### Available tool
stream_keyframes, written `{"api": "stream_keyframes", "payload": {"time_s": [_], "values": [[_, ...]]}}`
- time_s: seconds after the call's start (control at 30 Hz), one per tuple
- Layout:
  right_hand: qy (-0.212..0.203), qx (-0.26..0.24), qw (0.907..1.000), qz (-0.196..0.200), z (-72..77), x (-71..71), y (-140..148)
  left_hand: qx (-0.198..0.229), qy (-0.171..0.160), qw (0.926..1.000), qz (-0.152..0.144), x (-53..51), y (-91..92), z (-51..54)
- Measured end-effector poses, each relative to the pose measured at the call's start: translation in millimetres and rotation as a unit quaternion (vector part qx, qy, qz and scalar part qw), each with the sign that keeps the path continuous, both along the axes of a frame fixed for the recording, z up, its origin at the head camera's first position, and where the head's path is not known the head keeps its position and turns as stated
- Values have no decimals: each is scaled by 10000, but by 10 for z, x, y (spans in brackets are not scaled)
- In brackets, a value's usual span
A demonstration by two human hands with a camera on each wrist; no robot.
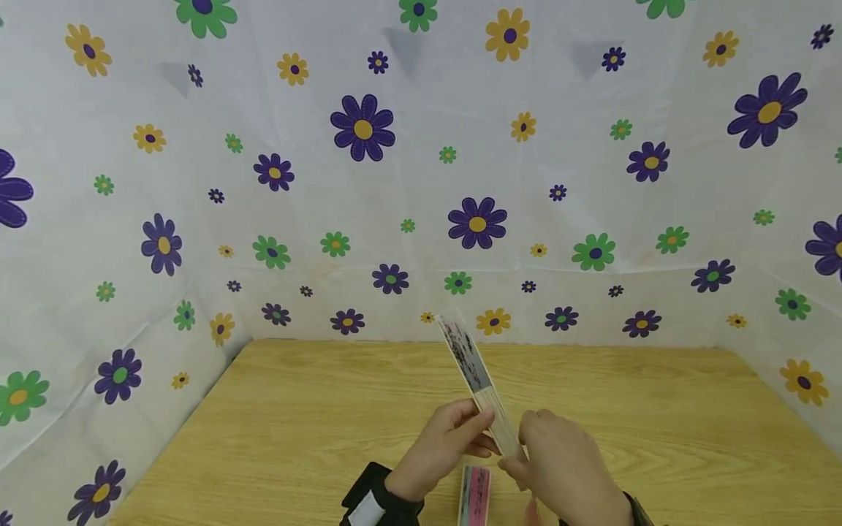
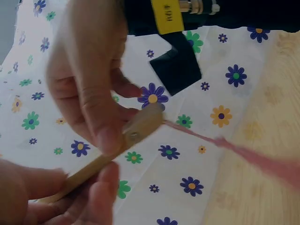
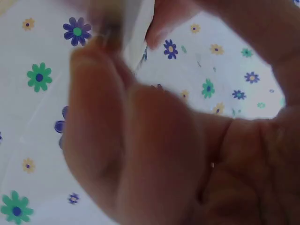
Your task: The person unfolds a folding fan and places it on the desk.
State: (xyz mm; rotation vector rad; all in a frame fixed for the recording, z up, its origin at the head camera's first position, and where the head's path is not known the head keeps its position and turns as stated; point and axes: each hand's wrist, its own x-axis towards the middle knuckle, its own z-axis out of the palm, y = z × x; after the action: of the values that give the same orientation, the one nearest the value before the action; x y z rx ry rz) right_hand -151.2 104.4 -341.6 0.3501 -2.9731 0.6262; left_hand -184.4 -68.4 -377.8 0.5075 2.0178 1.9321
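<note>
A folded fan with pale wooden ribs and a grey printed leaf (image 1: 468, 358) is held tilted above the table. My left hand (image 1: 439, 447) grips its middle, thumb on top. My right hand (image 1: 567, 462) pinches the lower end. In the left wrist view, the right hand (image 2: 89, 79) holds the riveted end (image 2: 145, 121), from which a pink tassel (image 2: 258, 159) hangs; the left hand (image 2: 33, 187) holds the ribs farther along. In the right wrist view, my curled right fingers (image 3: 159, 145) cover much of the fan (image 3: 138, 37), which is blurred.
A second folded fan, pink and grey (image 1: 479, 493), lies on the wooden table (image 1: 296, 409) just below the hands, at the frame's bottom edge. A white cloth with printed flowers (image 1: 421, 190) stands behind the table and along both sides.
</note>
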Motion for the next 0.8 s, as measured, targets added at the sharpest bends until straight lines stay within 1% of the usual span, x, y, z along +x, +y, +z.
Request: {"api": "stream_keyframes", "payload": {"time_s": [0.07, 0.13, 0.2, 0.27, 0.33, 0.4, 0.43, 0.5, 0.57, 0.63, 0.67, 0.73, 0.8], "values": [[-205, -67, 9997, 102, 5, -39, 35, -109, -30, 9997, -194, -11, -21, 7], [-326, -234, 9988, 279, 5, -80, 73, -173, -69, 9994, -289, -21, -37, 5], [-287, -467, 9968, 585, -10, -129, 110, -159, -137, 9996, -189, -34, -42, 0], [-246, -789, 9918, 977, -36, -186, 141, -154, -107, 9998, 4, -50, -44, -20], [-428, -1223, 9828, 1314, -59, -254, 163, -142, -16, 9996, 228, -66, -46, -41], [-780, -1687, 9711, 1499, -85, -329, 168, -172, 109, 9991, 367, -84, -47, -68], [-995, -1917, 9643, 1535, -95, -365, 168, -192, 165, 9989, 396, -93, -48, -78], [-1409, -2305, 9510, 1508, -115, -426, 168, -212, 173, 9988, 406, -108, -51, -92], [-1660, -2532, 9413, 1494, -137, -466, 168, -272, 150, 9990, 330, -118, -57, -104], [-1739, -2609, 9375, 1508, -152, -482, 171, -325, 116, 9991, 259, -127, -69, -110], [-1729, -2618, 9376, 1500, -156, -485, 170, -350, 104, 9991, 236, -131, -76, -112], [-1629, -2621, 9394, 1493, -158, -483, 165, -384, 97, 9990, 188, -137, -88, -107], [-1459, -2579, 9443, 1431, -152, -472, 152, -374, 74, 9992, 152, -143, -98, -99]]}}
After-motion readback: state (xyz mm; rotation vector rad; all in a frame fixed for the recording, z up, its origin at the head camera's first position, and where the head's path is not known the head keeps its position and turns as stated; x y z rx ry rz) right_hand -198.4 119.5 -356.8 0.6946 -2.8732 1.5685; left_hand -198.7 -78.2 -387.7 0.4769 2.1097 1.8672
